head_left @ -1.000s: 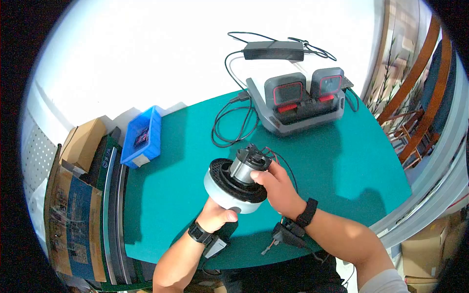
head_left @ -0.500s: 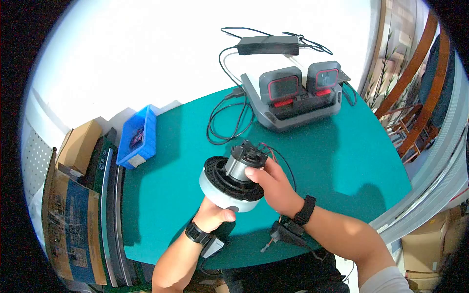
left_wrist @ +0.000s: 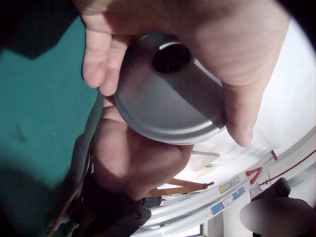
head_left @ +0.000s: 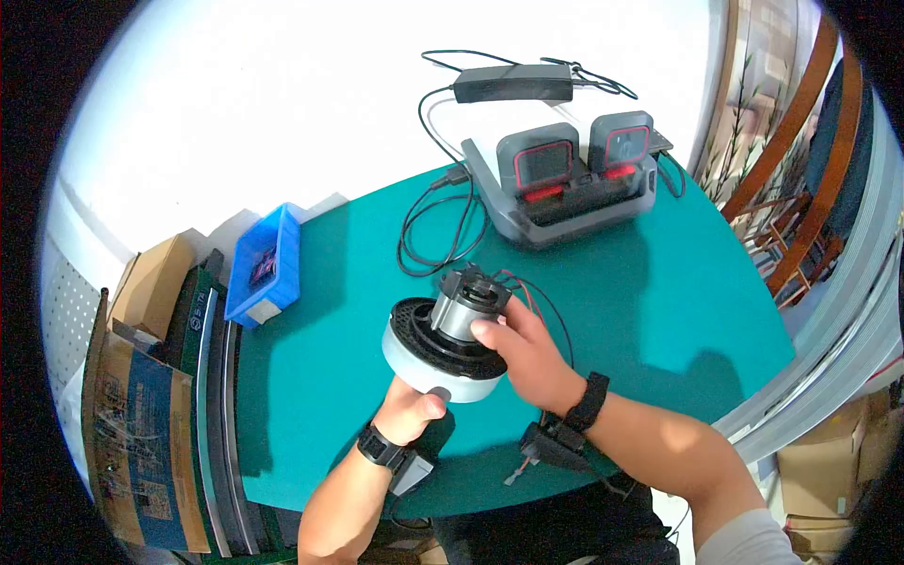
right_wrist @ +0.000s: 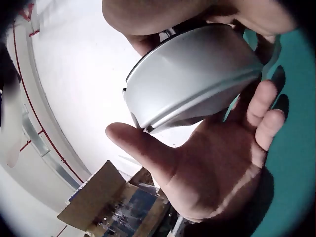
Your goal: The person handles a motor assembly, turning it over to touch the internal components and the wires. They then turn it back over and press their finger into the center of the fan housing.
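Note:
Above the table is a blower motor, with a silver cylinder rising from a black perforated plate on a pale round shell. My left hand grips this shell from below, thumb and fingers on opposite sides of its rim. The left wrist view shows the shell's silver underside with a dark round hole. My right hand holds the silver cylinder, its thumb lying across the near side and its fingers partly hidden behind. Thin red and black wires trail behind the right hand.
A grey charging dock with two upright units stands at the back of the green table. Its cable loops on the tabletop near a black power adapter. At the left are a blue bin and cardboard boxes.
The head view has shifted slightly, so the table and dock sit higher and further left. The motor's black top appears slightly turned. Both hands keep their hold on the blower motor.

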The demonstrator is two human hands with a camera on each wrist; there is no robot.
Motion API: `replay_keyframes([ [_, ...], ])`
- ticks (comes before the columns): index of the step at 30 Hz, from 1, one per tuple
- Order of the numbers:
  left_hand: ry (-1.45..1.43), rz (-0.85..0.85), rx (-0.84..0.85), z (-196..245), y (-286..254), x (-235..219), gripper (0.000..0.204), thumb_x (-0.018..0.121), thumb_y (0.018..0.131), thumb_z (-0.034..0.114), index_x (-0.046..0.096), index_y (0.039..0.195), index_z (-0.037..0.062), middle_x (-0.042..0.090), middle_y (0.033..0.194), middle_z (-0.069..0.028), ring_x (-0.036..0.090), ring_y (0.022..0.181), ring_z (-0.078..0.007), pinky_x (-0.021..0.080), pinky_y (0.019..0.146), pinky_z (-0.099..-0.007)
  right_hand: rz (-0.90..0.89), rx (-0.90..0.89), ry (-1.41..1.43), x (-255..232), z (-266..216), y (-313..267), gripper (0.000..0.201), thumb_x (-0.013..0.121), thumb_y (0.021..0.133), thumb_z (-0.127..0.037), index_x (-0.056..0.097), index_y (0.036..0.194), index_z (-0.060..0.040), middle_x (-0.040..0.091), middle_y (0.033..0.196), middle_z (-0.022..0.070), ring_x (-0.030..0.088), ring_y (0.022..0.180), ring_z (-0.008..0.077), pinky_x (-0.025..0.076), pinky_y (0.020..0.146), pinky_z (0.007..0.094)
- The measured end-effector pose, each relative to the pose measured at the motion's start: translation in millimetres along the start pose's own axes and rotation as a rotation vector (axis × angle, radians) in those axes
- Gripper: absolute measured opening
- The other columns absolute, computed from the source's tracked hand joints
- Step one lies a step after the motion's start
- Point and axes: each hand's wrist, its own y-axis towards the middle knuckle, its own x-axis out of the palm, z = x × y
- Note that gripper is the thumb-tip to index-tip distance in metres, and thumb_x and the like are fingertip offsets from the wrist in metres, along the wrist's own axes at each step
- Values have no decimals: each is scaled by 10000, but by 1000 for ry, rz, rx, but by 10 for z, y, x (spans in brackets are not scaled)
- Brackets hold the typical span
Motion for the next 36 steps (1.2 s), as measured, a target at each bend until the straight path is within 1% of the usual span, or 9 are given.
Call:
replay_keyframes([
  [7,3,34,29,4,18,30,1198,811,616,656,282,1465,-3,410,1458,-133,411,1335,-247,318,1111,-412,-24,24,31,4,-28,6,390,573,920,-157,512,1276,-10,615,1178,81,562,1095,153,434,969,330],
  [9,-17,20,51,-3,36,22,1194,806,624,657,276,1469,1,410,1458,-133,411,1335,-248,321,1109,-413,-6,-99,-223,11,-27,-9,396,572,916,-148,508,1280,-5,615,1183,84,561,1099,154,433,976,334],
  [13,-23,17,35,-3,18,21,1201,800,628,662,264,1477,3,402,1466,-128,405,1339,-249,315,1111,-413,-10,-115,-208,4,-21,-10,392,567,930,-150,504,1288,-3,612,1194,89,561,1107,155,432,982,334],
  [15,-6,26,6,-69,-15,-58,1215,798,625,667,250,1483,3,393,1475,-122,396,1345,-248,308,1114,-411,-10,26,31,14,-60,-12,386,560,947,-160,502,1297,-5,610,1204,91,560,1114,156,432,982,330],
  [18,-4,49,23,-68,-22,-42,1215,792,627,673,251,1482,0,394,1475,-122,387,1351,-246,300,1117,-409,-2,30,61,21,-62,-11,379,555,958,-170,507,1298,-8,610,1206,93,561,1116,156,432,981,324],
  [25,-65,21,-62,-58,-49,-94,1188,755,631,699,232,1499,79,382,1491,-79,381,1367,-242,317,1127,-431,-39,-18,-15,-36,32,13,350,542,961,-148,528,1281,-8,609,1207,81,553,1119,150,427,984,320],
  [27,-118,6,-41,-112,-50,-121,1161,712,657,724,226,1505,98,374,1501,-69,379,1370,-236,322,1125,-431,-39,-105,-215,-36,40,11,351,548,955,-143,529,1277,-6,610,1203,76,552,1114,143,424,985,319],
  [33,-36,-22,9,-76,-32,-72,1132,676,688,732,223,1505,93,372,1503,-66,379,1372,-232,323,1126,-429,5,41,112,38,-103,3,383,594,901,-132,540,1256,3,618,1189,84,554,1106,143,424,986,321],
  [36,-63,-3,-36,-77,-52,-92,1134,676,690,731,215,1508,94,371,1503,-64,375,1374,-233,320,1128,-429,1,20,-22,-23,20,27,385,597,894,-133,546,1249,5,625,1174,91,559,1100,149,427,982,321],
])
